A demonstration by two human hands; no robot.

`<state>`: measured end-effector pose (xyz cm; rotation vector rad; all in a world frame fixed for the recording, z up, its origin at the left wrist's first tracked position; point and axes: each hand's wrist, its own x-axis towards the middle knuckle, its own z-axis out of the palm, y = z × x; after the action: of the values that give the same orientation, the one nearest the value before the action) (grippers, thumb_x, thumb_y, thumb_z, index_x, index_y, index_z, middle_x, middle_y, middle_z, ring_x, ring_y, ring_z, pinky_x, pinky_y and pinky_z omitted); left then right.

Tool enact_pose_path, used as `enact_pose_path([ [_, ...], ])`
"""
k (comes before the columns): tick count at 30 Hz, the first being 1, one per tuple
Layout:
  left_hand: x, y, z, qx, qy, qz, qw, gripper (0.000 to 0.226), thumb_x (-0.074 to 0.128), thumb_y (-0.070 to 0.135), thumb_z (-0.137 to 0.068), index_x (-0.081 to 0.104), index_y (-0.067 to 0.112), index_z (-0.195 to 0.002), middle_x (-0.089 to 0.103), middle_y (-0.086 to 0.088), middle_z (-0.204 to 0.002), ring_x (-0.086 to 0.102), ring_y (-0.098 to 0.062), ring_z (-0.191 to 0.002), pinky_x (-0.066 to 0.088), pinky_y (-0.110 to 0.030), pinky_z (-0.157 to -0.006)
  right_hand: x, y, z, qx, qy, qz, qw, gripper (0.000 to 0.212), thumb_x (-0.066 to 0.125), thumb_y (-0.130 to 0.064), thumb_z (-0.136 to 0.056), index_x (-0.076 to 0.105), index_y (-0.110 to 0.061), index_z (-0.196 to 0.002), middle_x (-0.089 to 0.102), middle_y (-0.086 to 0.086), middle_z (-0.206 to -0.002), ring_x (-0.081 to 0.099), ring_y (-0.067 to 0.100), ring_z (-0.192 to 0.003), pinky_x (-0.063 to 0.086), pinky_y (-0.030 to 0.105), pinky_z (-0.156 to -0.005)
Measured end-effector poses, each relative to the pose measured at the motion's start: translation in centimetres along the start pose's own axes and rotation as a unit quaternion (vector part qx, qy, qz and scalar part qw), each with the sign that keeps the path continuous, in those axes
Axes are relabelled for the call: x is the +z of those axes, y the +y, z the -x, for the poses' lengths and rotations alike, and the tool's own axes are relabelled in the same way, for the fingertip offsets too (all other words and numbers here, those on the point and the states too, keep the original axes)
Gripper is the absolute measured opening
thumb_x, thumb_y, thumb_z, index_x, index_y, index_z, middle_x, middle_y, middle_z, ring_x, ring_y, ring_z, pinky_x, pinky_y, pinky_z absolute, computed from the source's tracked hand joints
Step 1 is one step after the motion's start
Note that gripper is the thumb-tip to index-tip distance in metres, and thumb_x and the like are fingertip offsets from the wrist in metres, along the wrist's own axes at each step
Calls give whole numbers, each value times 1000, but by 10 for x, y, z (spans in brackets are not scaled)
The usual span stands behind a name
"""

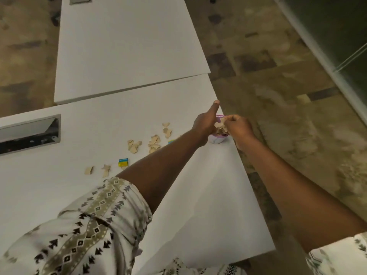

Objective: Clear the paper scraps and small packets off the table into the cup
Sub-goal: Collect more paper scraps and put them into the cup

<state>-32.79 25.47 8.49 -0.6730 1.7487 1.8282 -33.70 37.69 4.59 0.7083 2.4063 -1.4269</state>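
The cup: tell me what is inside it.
Tan paper scraps sit at the mouth of the cup, pinched by the right hand. The left hand and those scraps cover anything deeper inside.

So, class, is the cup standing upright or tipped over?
Upright: the cup rests on its white base on the table, purple rim up, while the right hand holds paper scraps over it.

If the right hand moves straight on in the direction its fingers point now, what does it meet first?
Probably the left hand, which is at the cup just beyond the right hand and its pinched paper scraps; depth is unclear.
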Motion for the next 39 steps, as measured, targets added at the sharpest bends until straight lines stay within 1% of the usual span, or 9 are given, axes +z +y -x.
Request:
enact_pose_path([
  [7, -6, 4, 6, 17, -40, -10, 999, 60, 33, 71, -95, 58, 17, -90, 66, -9, -113, 68, -30, -107, 57, -42, -98, -1, -2, 3, 25, -19, -30, 999, 17, 67, -34, -89, 69, -21, -99, 72, 7, -108, 68, 23, -93, 59, 38, -79],
  [10, -18, -6, 14, 53, -11, -69, 996, 57, 34, 68, -96, 63, 21, -80, 70, -5, -96, 70, -27, -97, 59, -42, -91, 0, -2, 17, -25, 30, 19, 999, 16, 60, -29, -87, 69, -21, -99, 72, 3, -104, 68, 21, -94, 59, 36, -79],
  [13, -37, -26, 31, 70, 21, -105, 992, 54, 42, 64, -95, 65, 15, -95, 69, -9, -106, 67, -26, -95, 59, -38, -79, 9, 2, 41, -74, 40, 55, 995, 22, 59, -31, -88, 69, -20, -104, 70, 1, -101, 64, 19, -91, 48, 26, -73],
  [18, -87, -93, 72, 61, 65, -166, 982, 52, 52, 59, -87, 63, 8, -90, 70, -10, -96, 67, -31, -98, 56, -51, -92, 46, 26, 96, -97, -38, 72, 992, 18, 59, -31, -92, 67, -20, -104, 70, -2, -104, 66, 20, -96, 50, 27, -83],
  [23, -147, -182, 112, 67, 147, -261, 952, 33, 64, 43, -92, 68, 16, -112, 69, -2, -113, 65, -20, -106, 49, -30, -85, 98, 56, 147, -106, -114, 137, 978, 21, 60, -27, -91, 69, -19, -108, 70, -4, -111, 60, 9, -94, 38, 18, -81],
  [27, -203, -254, 145, 92, 244, -365, 894, 58, 68, 34, -91, 52, 4, -138, 51, -17, -142, 47, -32, -134, 37, -38, -112, 135, 76, 175, -130, -161, 208, 956, 27, 63, -23, -90, 67, -12, -114, 68, 9, -117, 65, 24, -106, 41, 21, -85],
  [30, -239, -296, 162, 15, 297, -393, 870, 84, 59, 46, -94, 23, 1, -154, 14, -21, -165, 13, -35, -153, 20, -45, -124, 153, 85, 187, -126, -175, 232, 948, 37, 63, -24, -91, 62, -11, -125, 59, 12, -128, 60, 27, -115, 43, 27, -95],
  [34, -258, -322, 162, -56, 310, -412, 855, 97, 45, 59, -95, 2, -3, -156, -6, -21, -166, -1, -39, -154, 11, -49, -126, 168, 94, 197, -127, -176, 281, 935, 46, 61, -25, -92, 54, -9, -134, 49, 13, -139, 50, 29, -127, 39, 32, -104],
  [39, -241, -322, 144, -29, 265, -456, 849, 102, 32, 69, -93, -13, 2, -155, -22, -17, -164, -14, -36, -154, 4, -48, -127, 184, 100, 216, -156, -175, 307, 923, 49, 61, -23, -92, 51, -5, -136, 45, 14, -141, 45, 32, -129, 40, 36, -106],
])
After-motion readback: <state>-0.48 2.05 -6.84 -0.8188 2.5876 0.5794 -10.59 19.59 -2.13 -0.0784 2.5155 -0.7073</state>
